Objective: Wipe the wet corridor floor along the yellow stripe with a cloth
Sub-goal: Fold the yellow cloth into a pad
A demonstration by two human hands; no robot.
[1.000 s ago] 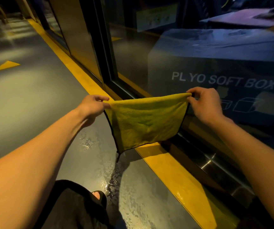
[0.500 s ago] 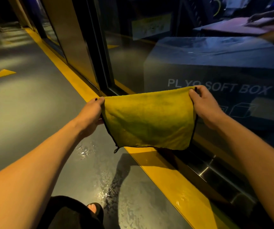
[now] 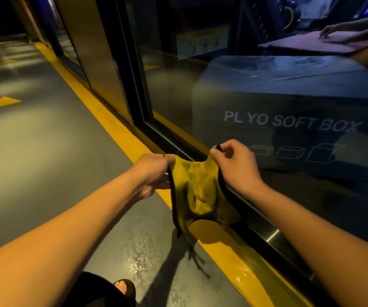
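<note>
At frame centre, the left hand (image 3: 154,171) and right hand (image 3: 234,165), each pinching a corner, had drawn together, slackening the previously taut cloth (image 3: 198,191); wiping not yet begun.

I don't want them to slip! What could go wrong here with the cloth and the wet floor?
1. The wet patch glistens right beside the person's sandalled foot; stepping there could mean a slip.
2. The yellow cloth hangs slack, pinched only at its top corners by the left hand and right hand; it might drop.
3. Droplets also sit on the yellow stripe and could be missed.
</note>
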